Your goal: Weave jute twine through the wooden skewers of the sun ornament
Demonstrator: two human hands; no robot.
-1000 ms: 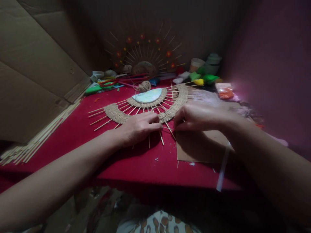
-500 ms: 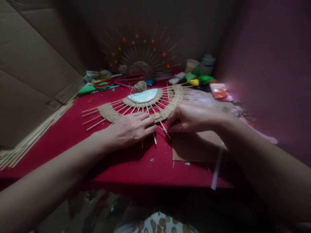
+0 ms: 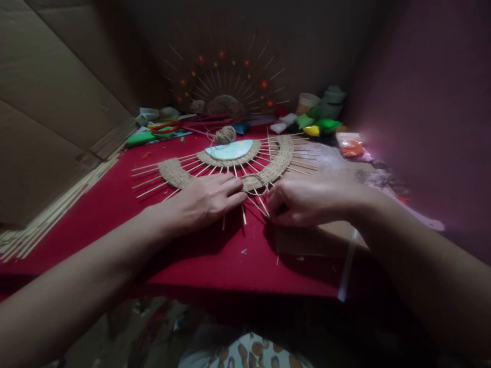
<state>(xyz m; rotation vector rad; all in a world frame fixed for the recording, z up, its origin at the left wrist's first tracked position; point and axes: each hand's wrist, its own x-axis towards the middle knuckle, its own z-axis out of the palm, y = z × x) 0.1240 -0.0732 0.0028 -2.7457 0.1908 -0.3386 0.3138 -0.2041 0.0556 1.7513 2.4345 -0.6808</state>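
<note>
I am pressing my left hand [image 3: 203, 200] flat, fingers together, on the near edge of the fan [image 3: 230, 163], a half-round of skewers and woven twine lying on the red table [image 3: 115, 225]. My right hand [image 3: 307, 197] is curling at the skewer ends just beside it, fingertips pinching the twine [image 3: 258, 180]. A twine ball [image 3: 225, 135] is sitting behind the fan.
</note>
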